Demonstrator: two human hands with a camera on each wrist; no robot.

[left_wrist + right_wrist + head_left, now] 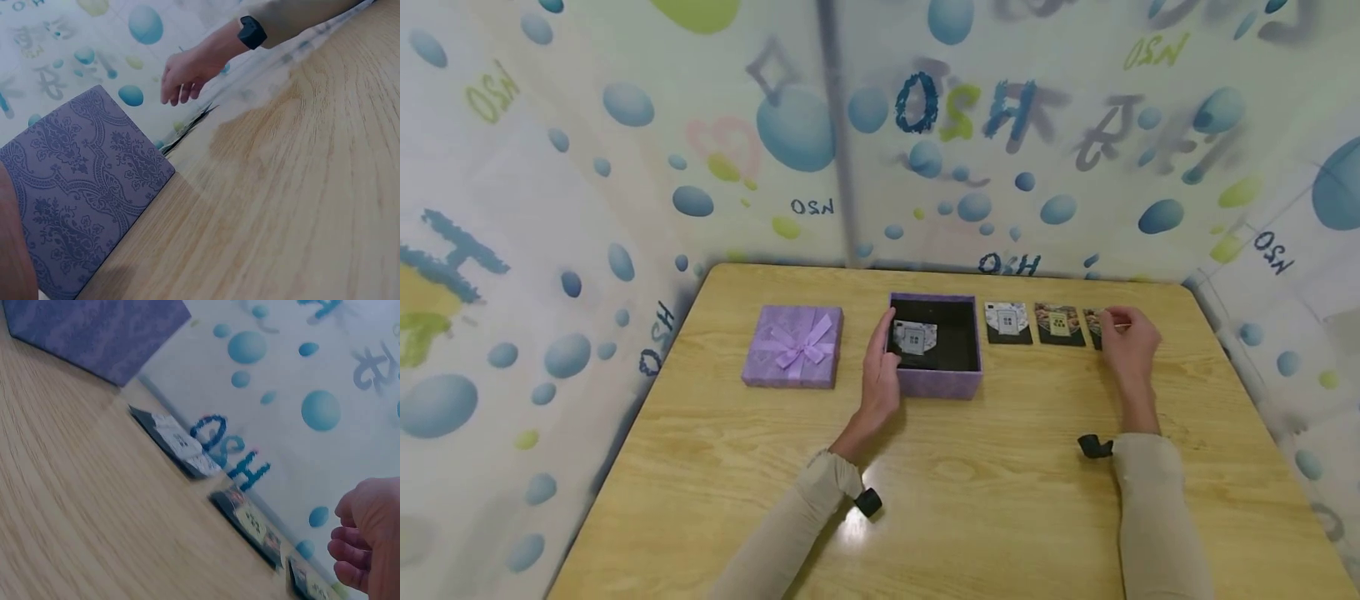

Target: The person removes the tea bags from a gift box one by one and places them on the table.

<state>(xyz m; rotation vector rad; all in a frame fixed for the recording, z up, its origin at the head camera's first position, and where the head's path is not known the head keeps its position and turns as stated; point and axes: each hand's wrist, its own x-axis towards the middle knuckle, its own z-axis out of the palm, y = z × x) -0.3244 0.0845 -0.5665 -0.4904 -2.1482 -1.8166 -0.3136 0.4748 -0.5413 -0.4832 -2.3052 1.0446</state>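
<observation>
My left hand holds the left side of a purple open gift box, its thumb at the rim near the front corner. Inside the black-lined box lies a flat packet with a grey-white print. To the right of the box, a grey-white packet and a brown packet with a yellow label lie in a row. A third packet lies at the row's right end. Over it hovers my right hand, fingers loosely bent; nothing shows in its grasp.
Left of the box sits its purple lid with a ribbon bow. All of this stands on a wooden table. Printed walls close in the table's back and sides. Each wrist carries a small black device.
</observation>
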